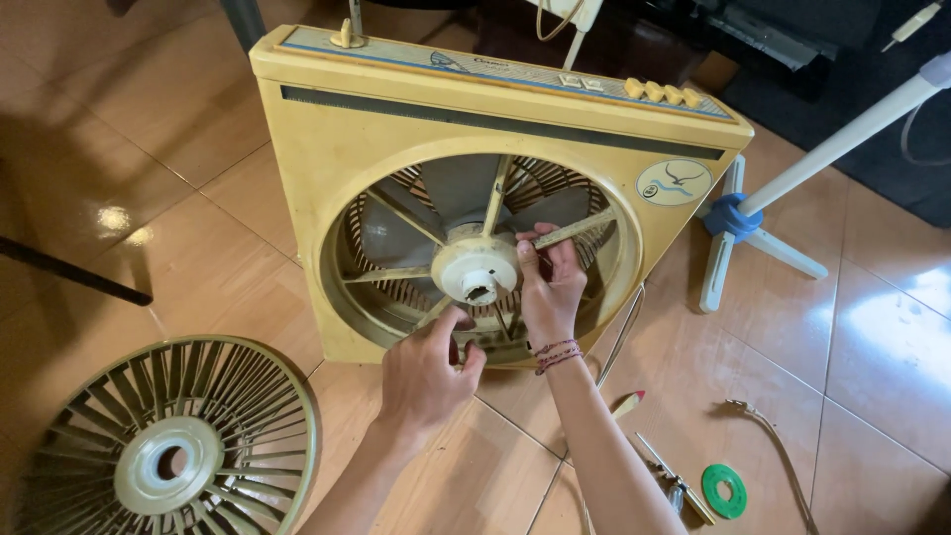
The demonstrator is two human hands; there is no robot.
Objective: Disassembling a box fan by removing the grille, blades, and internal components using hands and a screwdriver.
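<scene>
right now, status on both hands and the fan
Left hand pinching tool at hub. Right hand gripping spoke. Box fan upright, front grille off.

- round fan grille, detached, flat on tile floor, lower left
- green ring on floor, lower right
- screwdriver just beside green ring
- white stand pole with blue collar, crossed white feet, right
- dark rod at left edge
</scene>
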